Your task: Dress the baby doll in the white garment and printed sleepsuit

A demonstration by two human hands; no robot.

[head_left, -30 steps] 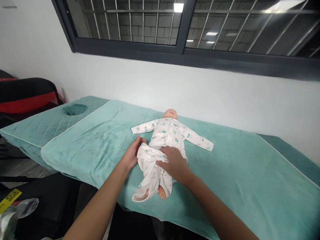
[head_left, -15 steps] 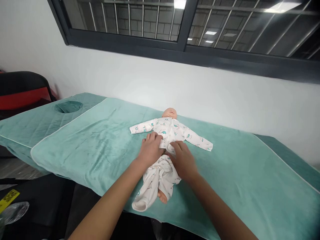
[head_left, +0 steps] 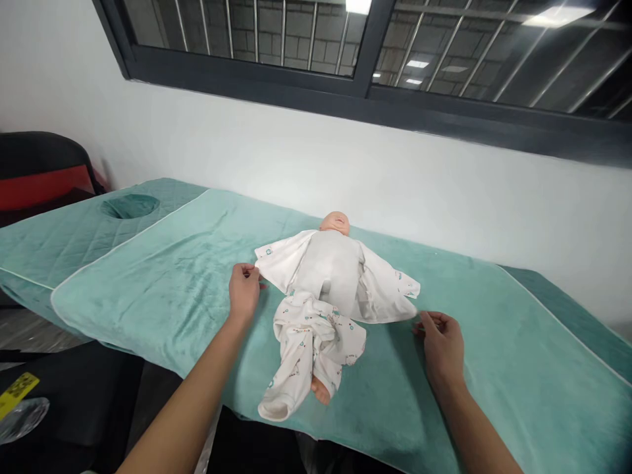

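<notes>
A baby doll [head_left: 332, 263] lies on its back on a teal towel [head_left: 187, 276], head toward the wall. Its white printed romper [head_left: 316, 342] is spread open over the chest, baring the grey torso, and lies bunched around the legs, with one bare foot showing. My left hand [head_left: 244, 291] pinches the left flap's edge beside the doll. My right hand [head_left: 441, 340] pinches the corner of the right flap, pulled out to the side.
The towel covers a teal massage table [head_left: 74, 230] with a face hole [head_left: 129, 206] at the far left. A white wall and a dark barred window [head_left: 375, 52] stand behind. A black and red chair [head_left: 39, 174] is at left; a plastic wrapper [head_left: 22, 418] lies low left.
My hands moved from the doll's belly outward to either side, pulling the romper's front flaps open and exposing the grey torso.
</notes>
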